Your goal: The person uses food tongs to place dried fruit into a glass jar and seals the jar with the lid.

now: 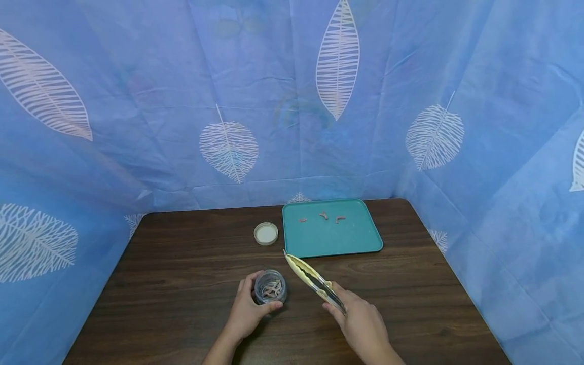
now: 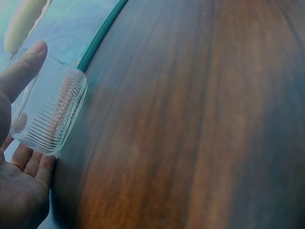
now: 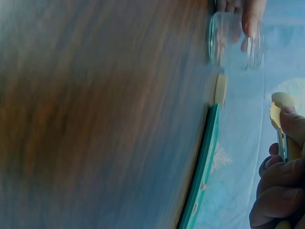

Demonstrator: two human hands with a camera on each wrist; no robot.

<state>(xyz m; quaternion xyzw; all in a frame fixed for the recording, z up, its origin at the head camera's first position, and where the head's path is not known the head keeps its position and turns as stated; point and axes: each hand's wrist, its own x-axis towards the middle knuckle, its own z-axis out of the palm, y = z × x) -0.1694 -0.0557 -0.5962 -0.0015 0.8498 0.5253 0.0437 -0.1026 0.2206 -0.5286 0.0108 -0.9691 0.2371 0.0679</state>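
Observation:
My left hand (image 1: 246, 310) grips a clear glass jar (image 2: 50, 112) around its side, thumb on one side and fingers on the other. Small pinkish-brown strips (image 1: 272, 289) lie at the bottom of the jar, seen through its open mouth. In my right hand (image 1: 362, 319) is a pair of pale yellow and metal tongs (image 1: 315, 279), pointing up and left. The tong tips are right of the jar and above it, near the tray's front left corner in the head view. Whether anything is between the tips cannot be made out.
A teal tray (image 1: 333, 241) lies at the back of the dark wooden table (image 1: 191, 263), with a few small pinkish pieces (image 1: 323, 215) on it. Left of the tray rests a round lid (image 1: 266, 233), its pale inside facing up. Blue leaf-print cloth (image 1: 274, 101) hangs around the table.

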